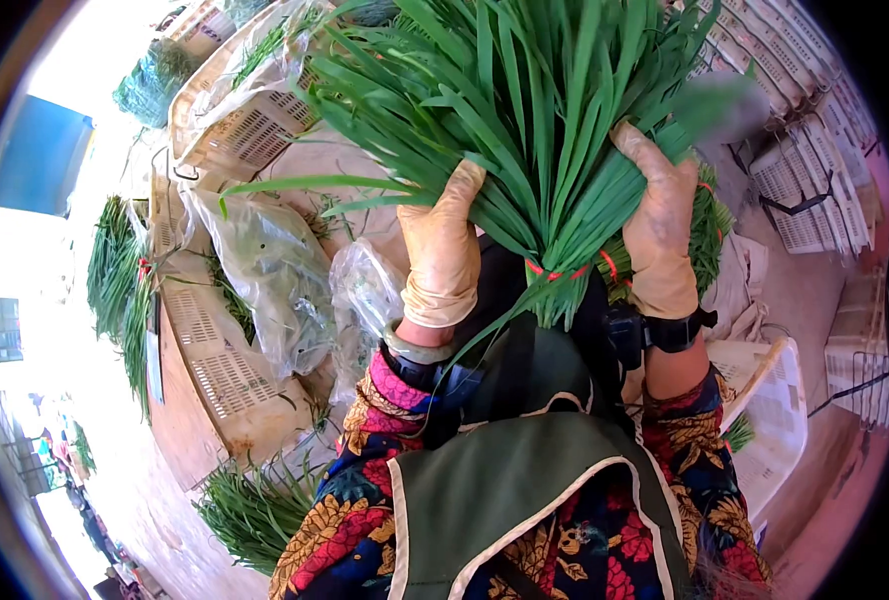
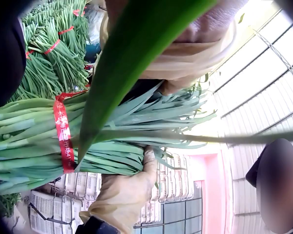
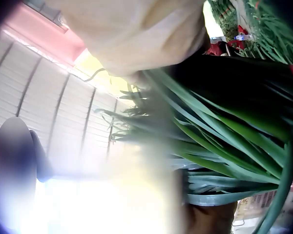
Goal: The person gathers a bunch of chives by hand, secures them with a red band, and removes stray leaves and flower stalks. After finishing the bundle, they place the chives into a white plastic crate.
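Note:
A thick bunch of garlic chives [image 1: 555,215] is held up in front of the body, its long flat leaves fanning out away from me. Red printed tape [image 2: 63,134] binds it near the stalk end. My gloved left hand [image 1: 443,250] grips the left side of the leaves, thumb in front. Opposite it, my gloved right hand [image 1: 662,230] grips the right side the same way. The fingers of both are hidden behind the leaves. In the right wrist view the right glove [image 3: 136,34] fills the top, above the leaves [image 3: 224,126].
Plastic crates [image 1: 220,350] stand at the left with clear plastic bags [image 1: 265,270] over them. Loose greens [image 1: 260,510] lie low at the left. More taped bunches [image 2: 53,48] lie close by. White crates [image 1: 805,185] are stacked at the right. Another person [image 2: 281,190] stands opposite.

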{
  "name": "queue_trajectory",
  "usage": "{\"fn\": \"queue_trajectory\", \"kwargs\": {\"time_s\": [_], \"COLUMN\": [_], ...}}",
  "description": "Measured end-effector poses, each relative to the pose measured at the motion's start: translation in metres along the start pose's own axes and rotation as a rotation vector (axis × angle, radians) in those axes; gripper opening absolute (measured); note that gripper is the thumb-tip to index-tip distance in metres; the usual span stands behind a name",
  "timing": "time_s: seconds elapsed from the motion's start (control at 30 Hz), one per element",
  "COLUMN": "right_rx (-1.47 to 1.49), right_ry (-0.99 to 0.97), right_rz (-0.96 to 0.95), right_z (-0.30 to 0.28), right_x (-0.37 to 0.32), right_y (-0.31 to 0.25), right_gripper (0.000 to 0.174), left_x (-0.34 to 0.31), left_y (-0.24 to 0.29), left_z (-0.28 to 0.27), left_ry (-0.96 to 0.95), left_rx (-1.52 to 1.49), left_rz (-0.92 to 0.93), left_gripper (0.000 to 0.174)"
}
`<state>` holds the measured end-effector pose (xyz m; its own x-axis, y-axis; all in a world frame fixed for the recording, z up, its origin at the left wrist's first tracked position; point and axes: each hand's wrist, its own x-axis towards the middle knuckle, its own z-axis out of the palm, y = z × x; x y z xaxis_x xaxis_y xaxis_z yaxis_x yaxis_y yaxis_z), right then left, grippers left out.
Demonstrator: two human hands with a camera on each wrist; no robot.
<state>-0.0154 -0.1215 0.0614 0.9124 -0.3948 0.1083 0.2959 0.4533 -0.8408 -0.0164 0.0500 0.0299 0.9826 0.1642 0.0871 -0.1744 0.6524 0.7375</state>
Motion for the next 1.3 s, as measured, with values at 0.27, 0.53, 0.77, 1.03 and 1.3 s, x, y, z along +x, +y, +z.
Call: {"fn": "queue_trajectory", "kwargs": {"time_s": [0.27, 0.53, 0.77, 1.03, 1.3], "right_rx": [0.027, -0.073, -0.172, -0.257, -0.198], "right_ry": [-0.032, -0.092, -0.418, -0.465, -0.317], "right_rz": [0.057, 0.03, 0.007, 0.2, 0.084], "right_z": [0.001, 0.018, -0.006, -0.01, 0.022], "right_x": [-0.001, -0.025, -0.018, 0.001, 0.002], "right_y": [0.004, -0.002, -0.01, 0.011, 0.035], "right_gripper": [0.025, 0.024, 0.087, 0.072, 0.043], "left_x": [-0.011, -0.02, -0.016, -0.005, -0.005], "left_y": [-0.003, -0.003, -0.028, -0.038, -0.023], "left_z": [-0.01, 0.01, -0.02, -0.057, -0.05], "left_ry": [-0.234, -0.248, -0.205, -0.183, -0.179], "left_rx": [-0.022, 0.245, 0.285, 0.029, 0.041], "left_rz": [-0.101, -0.191, 0.014, -0.182, -0.366], "left_gripper": [0.06, 0.056, 0.028, 0.018, 0.047]}}
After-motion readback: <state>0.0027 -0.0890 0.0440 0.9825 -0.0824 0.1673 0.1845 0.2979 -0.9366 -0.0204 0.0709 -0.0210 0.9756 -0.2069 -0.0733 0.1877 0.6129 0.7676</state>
